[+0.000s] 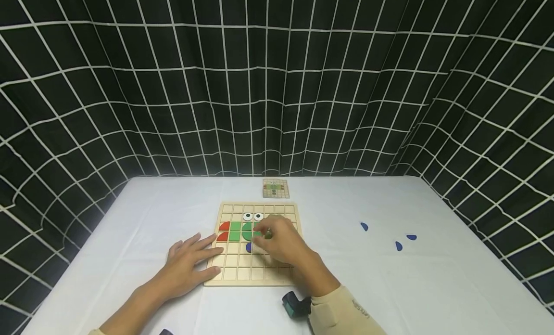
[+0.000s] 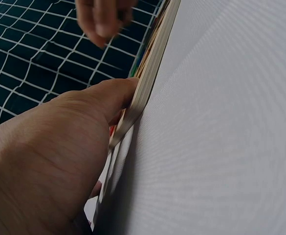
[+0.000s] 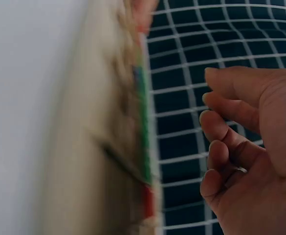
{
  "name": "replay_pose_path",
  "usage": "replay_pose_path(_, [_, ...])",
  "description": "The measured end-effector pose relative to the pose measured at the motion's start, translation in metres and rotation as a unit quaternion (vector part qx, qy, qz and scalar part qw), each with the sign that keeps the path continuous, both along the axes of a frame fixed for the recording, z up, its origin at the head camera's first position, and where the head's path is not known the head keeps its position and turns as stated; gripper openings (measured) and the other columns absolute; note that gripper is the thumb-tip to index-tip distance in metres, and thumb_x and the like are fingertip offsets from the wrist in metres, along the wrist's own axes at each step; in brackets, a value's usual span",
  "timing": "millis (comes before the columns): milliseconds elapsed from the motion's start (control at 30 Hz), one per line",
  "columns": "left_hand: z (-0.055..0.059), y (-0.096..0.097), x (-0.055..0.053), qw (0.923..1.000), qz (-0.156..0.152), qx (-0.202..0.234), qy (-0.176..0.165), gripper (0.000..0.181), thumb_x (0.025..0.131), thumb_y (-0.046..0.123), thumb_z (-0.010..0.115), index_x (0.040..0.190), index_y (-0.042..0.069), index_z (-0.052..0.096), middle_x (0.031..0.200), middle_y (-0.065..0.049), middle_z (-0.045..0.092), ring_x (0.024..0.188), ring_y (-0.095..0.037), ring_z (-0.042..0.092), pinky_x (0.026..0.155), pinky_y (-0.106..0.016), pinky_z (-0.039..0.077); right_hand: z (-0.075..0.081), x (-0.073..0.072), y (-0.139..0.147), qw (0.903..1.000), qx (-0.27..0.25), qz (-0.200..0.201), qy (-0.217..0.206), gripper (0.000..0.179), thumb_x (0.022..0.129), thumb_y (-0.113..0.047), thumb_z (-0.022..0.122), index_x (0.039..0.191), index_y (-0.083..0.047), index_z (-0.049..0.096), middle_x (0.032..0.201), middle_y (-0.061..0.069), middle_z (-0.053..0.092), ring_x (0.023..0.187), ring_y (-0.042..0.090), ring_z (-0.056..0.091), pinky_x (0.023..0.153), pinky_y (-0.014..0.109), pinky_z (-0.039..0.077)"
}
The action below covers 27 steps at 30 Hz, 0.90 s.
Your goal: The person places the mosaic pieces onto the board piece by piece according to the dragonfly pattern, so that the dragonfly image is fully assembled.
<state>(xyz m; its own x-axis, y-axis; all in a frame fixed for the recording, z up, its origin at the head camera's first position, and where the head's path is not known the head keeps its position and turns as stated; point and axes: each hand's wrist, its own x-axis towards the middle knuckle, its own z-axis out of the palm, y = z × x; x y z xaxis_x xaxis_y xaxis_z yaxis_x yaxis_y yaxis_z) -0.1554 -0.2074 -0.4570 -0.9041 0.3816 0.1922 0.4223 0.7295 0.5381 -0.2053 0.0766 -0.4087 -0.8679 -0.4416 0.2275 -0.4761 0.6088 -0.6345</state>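
My left hand lies at the left edge of a wooden grid board, its spread fingertips on the rim and outer squares. In the left wrist view the thumb rests on the board's edge. Over the board's middle hovers my right hand, fingers loosely bent. The right wrist view shows this hand with nothing between thumb and fingers. Set in the board are red quarter pieces, green pieces, two eye discs and a blue piece, partly covered by the right hand.
Behind the board lies a small pattern card. Three blue rounded pieces are scattered on the white table to the right. A black grid curtain surrounds the table's back and sides.
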Motion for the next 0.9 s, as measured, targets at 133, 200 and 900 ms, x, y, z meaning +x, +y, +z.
replay_pose_path(133, [0.0,0.0,0.0,1.0,0.005,0.002,0.002,0.044,0.097,0.038,0.082,0.135,0.015,0.078,0.16,-0.014,0.056,0.151,-0.055,0.038,0.114,-0.081,0.016,0.027,0.002,0.021,0.999,-0.032,-0.01,0.03,0.015,0.095,-0.006,0.082,0.11,-0.003,0.081,0.095,0.0,0.072,0.094,0.028,0.065,0.083,0.043,0.055])
replay_pose_path(200, [0.0,-0.001,0.0,1.0,0.006,0.001,0.003,0.044,0.097,0.038,0.082,0.135,0.015,0.079,0.159,-0.014,0.056,0.151,-0.055,0.038,0.114,-0.081,0.016,0.04,0.004,0.033,0.9979,-0.044,-0.016,0.045,0.016,0.093,-0.005,0.082,0.109,-0.004,0.082,0.096,0.0,0.072,0.096,0.031,0.066,0.084,0.047,0.056])
replay_pose_path(900, [0.001,0.002,0.001,0.9999,0.008,-0.002,-0.008,0.045,0.097,0.039,0.081,0.136,0.016,0.078,0.16,-0.014,0.056,0.151,-0.054,0.037,0.115,-0.081,0.016,0.063,0.007,0.181,0.9738,-0.066,-0.087,0.2,0.03,0.09,0.012,0.078,0.116,-0.002,0.079,0.093,0.003,0.069,0.086,0.017,0.054,0.075,0.023,0.043])
